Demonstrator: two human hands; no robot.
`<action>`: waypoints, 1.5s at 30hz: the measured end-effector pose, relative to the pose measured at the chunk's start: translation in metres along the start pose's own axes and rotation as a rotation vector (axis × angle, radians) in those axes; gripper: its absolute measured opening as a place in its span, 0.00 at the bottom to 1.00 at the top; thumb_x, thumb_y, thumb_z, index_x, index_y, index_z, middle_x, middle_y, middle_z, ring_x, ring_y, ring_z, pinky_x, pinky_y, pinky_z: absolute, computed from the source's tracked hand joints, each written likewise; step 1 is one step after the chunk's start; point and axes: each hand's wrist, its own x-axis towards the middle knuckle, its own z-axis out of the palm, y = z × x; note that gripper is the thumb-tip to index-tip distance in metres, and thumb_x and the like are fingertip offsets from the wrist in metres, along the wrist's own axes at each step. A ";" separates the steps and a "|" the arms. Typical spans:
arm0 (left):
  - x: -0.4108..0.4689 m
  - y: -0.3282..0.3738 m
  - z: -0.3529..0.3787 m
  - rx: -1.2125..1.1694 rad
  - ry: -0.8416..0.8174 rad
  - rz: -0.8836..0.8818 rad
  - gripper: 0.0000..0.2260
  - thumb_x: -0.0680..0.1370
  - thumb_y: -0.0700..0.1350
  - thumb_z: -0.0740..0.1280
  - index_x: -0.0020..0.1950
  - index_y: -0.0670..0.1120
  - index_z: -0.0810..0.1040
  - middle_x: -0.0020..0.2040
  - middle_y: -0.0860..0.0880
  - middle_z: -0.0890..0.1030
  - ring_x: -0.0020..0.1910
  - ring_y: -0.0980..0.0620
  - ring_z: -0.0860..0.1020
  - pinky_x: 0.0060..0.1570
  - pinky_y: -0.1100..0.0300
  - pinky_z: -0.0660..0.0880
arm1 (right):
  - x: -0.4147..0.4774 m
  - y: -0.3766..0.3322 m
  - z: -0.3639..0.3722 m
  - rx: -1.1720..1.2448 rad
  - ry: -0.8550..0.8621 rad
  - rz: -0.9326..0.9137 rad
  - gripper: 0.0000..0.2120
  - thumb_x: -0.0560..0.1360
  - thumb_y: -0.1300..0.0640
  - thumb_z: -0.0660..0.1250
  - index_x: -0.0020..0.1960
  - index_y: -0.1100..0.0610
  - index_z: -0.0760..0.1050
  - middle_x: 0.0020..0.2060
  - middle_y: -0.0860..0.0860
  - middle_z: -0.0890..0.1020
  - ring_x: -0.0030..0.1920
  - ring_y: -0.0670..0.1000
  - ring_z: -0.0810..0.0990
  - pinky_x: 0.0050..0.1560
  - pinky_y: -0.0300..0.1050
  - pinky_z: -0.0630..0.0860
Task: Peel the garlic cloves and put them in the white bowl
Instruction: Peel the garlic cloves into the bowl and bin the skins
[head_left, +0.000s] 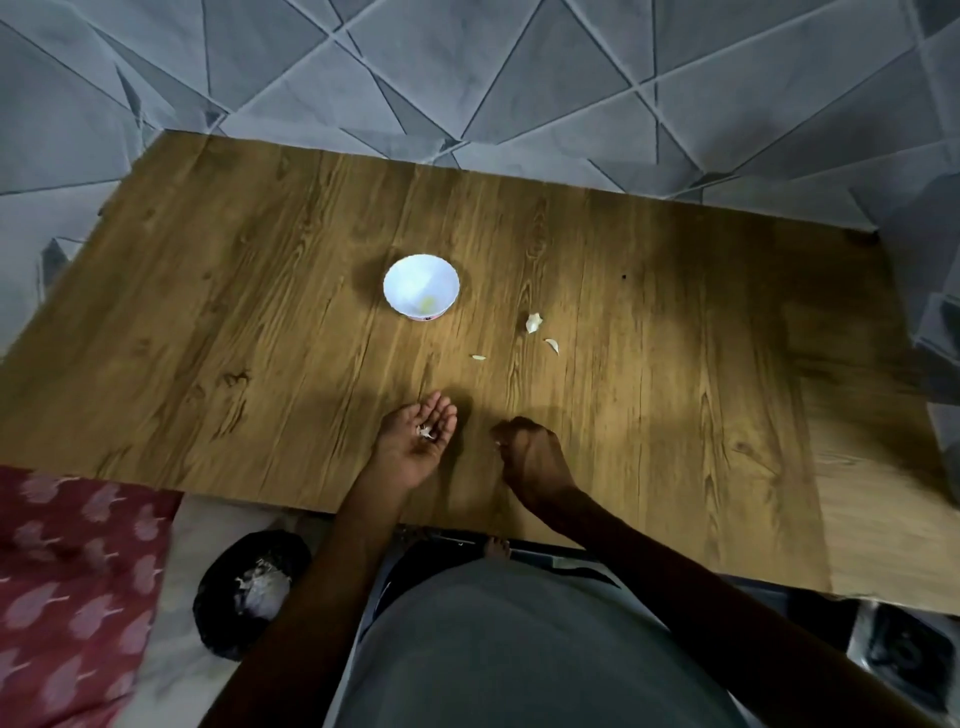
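Left hand (418, 434) is palm up low over the table (260, 312), fingers loose and slightly cupped, gripping nothing; a pale scrap (426, 431) lies in the hollow of the palm, garlic skin or a small clove, too small to tell; the palm is probably cupped as a tray so the bits don't scatter.

Right hand (530, 452) is just beside it, back up, fingers curled in toward the left hand; there's a pale speck (497, 443) at its fingertips, maybe a pinched bit of skin; cannot tell whether it holds anything; the hands sit close together near the table's near edge, which fits one hand holding while the other picks.

Three garlic pieces lie on the table ahead of the right hand, apart from both hands: a small sliver (478, 357) nearest, a curved piece (552, 345) ahead and to the right, a bigger lump (533, 322) just beyond that; unpeeled cloves or empty husks, cannot tell.

White bowl (410, 275) stands upright straight ahead of the left hand, farther off than the pieces; a yellowish bit (427, 303) lies in its bottom, likely a peeled clove; it sits mid-table, probably so either hand can drop into it.

Black bag (228, 613) is off the table, behind and left of the left hand, with pale peel (257, 584) inside, likely for waste; a red patterned cloth (67, 571) lies farther left.
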 end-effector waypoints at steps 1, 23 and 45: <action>0.000 -0.001 -0.001 -0.001 0.001 0.002 0.15 0.84 0.42 0.52 0.49 0.39 0.77 0.48 0.44 0.79 0.47 0.49 0.78 0.50 0.58 0.75 | 0.000 -0.001 0.001 -0.016 0.006 -0.022 0.12 0.77 0.65 0.65 0.60 0.60 0.79 0.54 0.55 0.82 0.51 0.53 0.82 0.49 0.39 0.74; -0.005 -0.008 0.005 0.030 0.054 0.030 0.16 0.84 0.42 0.52 0.59 0.38 0.76 0.54 0.44 0.78 0.52 0.48 0.77 0.61 0.57 0.71 | 0.009 -0.016 0.001 0.063 0.001 0.109 0.21 0.71 0.70 0.69 0.62 0.65 0.68 0.43 0.52 0.79 0.40 0.50 0.80 0.36 0.36 0.75; -0.001 -0.015 0.027 0.043 -0.027 -0.005 0.16 0.84 0.42 0.52 0.48 0.38 0.77 0.46 0.42 0.80 0.47 0.49 0.79 0.61 0.57 0.72 | 0.027 0.000 -0.056 0.282 0.161 0.116 0.07 0.70 0.67 0.74 0.43 0.56 0.85 0.38 0.48 0.86 0.37 0.42 0.82 0.42 0.35 0.79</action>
